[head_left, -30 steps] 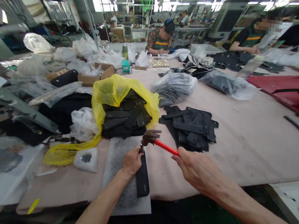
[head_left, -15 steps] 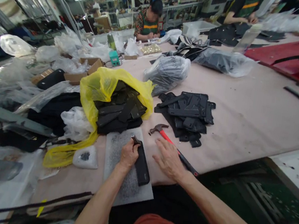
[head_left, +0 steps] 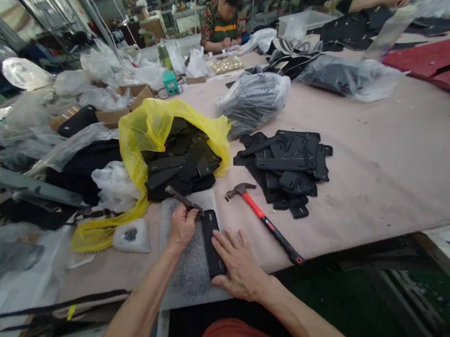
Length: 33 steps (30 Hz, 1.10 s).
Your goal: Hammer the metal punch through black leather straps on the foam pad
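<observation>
My left hand [head_left: 182, 226] is closed around a slim metal punch [head_left: 183, 198], which lies tilted to the left over the upper part of a pale, heavily pitted board [head_left: 189, 269]. A narrow black strip-like piece [head_left: 210, 233] with a small slot at its far end rests along the board's right side. On that piece's right edge lies my right hand [head_left: 240, 264], its fingers stretched out. Beyond the right hand, a claw hammer [head_left: 262, 217] with a red and black handle lies on the table, touched by neither hand.
A yellow plastic bag [head_left: 143, 123] full of black pieces stands beyond the board. To its right is a pile of similar black pieces [head_left: 288, 163], with a clear bag of grey parts [head_left: 255, 103] behind. A co-worker [head_left: 224, 20] sits across the table [head_left: 375, 173].
My left hand has drawn the punch off the black piece, leftward, and tilted it. My right hand has come from beside the hammer down onto the black piece.
</observation>
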### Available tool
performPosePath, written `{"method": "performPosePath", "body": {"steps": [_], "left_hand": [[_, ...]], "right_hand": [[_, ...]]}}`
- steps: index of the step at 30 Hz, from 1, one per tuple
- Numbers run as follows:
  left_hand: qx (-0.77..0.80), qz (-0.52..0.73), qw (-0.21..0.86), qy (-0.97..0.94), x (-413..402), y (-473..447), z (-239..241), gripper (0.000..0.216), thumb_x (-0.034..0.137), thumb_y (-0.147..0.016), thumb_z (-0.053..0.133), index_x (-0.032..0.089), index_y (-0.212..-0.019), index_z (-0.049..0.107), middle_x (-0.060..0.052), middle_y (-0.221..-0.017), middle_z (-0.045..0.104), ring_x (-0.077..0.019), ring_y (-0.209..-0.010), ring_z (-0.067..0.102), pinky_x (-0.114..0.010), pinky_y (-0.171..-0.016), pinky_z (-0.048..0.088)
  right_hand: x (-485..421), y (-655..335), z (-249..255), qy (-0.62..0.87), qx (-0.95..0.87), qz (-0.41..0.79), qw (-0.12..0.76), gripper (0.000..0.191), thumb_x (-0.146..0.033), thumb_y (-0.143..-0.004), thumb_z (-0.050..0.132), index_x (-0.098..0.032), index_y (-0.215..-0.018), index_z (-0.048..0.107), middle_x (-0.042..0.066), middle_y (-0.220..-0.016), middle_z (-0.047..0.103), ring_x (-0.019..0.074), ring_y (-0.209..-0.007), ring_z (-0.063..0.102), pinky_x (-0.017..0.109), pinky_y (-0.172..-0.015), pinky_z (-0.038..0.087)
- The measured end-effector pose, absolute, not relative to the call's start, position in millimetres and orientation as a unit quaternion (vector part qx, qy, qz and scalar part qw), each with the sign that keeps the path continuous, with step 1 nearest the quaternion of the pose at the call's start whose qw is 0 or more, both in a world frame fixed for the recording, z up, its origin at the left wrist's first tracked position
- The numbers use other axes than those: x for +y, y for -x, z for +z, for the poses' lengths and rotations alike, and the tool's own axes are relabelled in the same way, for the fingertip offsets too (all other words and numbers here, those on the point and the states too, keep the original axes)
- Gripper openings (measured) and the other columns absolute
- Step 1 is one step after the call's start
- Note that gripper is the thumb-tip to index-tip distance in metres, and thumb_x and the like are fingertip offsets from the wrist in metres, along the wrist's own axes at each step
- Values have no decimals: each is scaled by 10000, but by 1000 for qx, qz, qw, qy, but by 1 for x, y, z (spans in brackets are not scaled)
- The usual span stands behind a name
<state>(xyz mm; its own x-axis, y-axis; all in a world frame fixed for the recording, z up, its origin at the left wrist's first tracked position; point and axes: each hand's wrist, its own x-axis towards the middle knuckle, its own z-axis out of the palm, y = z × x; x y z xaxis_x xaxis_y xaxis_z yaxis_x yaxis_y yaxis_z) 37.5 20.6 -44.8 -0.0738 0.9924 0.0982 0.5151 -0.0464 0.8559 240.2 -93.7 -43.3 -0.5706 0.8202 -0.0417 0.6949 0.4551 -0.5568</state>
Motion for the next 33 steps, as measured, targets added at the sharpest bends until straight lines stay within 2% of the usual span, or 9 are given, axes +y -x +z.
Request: {"method": "performPosePath", "body": {"steps": [3,7,13,16,21,25,33], "left_hand": [[620,388,288,-619,3,-40,-43,205,303,-863,546,176,-934,690,-63,-907,729,-211,-864,675,-342,-808,524],[609,400,276,-627,-9,-47,-40,212,301,-871,540,180,-952,695,-63,-927,736,-213,-881,685,-344,-813,535],[606,412,268,-625,-9,-45,-48,205,259,-849,539,162,-940,696,-75,-922,741,-215,-879,693,-346,-812,552],[589,413,292,-630,-13,-42,-54,207,243,-859,527,169,-946,700,-71,-943,745,-207,-907,692,-349,-848,552],[571,406,319,-639,-18,-38,-52,205,226,-864,522,174,-951,700,-66,-967,744,-196,-938,689,-338,-881,551],[564,403,316,-648,-19,-32,-52,204,239,-869,528,176,-950,704,-63,-972,745,-196,-949,689,-334,-889,550],[559,404,338,-640,-22,-33,-57,196,233,-874,535,186,-971,699,-55,-1006,739,-191,-981,679,-350,-930,537]], "right_hand": [[-80,-243,-43,435,-854,263,109,879,-595,-847,542,-190,-1535,175,112,-1594,178,340,-1463,47,629,-1137,-10],[-37,-229,-47,453,-852,232,125,799,-547,-879,519,-197,-1527,209,116,-1586,207,329,-1464,60,624,-1134,-26],[1,-217,-55,458,-833,249,188,893,-577,-811,613,-160,-1505,237,167,-1564,241,327,-1456,114,614,-1133,64],[-14,-223,-59,472,-814,259,218,830,-595,-821,589,-184,-1478,293,169,-1571,214,311,-1450,149,623,-1118,111],[-32,-223,-60,502,-801,268,184,648,-415,-893,517,-210,-1477,324,121,-1566,257,310,-1444,153,615,-1115,119],[-24,-217,-56,515,-799,267,162,634,-333,-873,508,-241,-1477,338,81,-1571,255,322,-1443,133,623,-1113,101],[-22,-213,-56,519,-796,264,165,648,-305,-849,497,-208,-1471,345,79,-1571,253,324,-1432,146,612,-1115,100]]}}
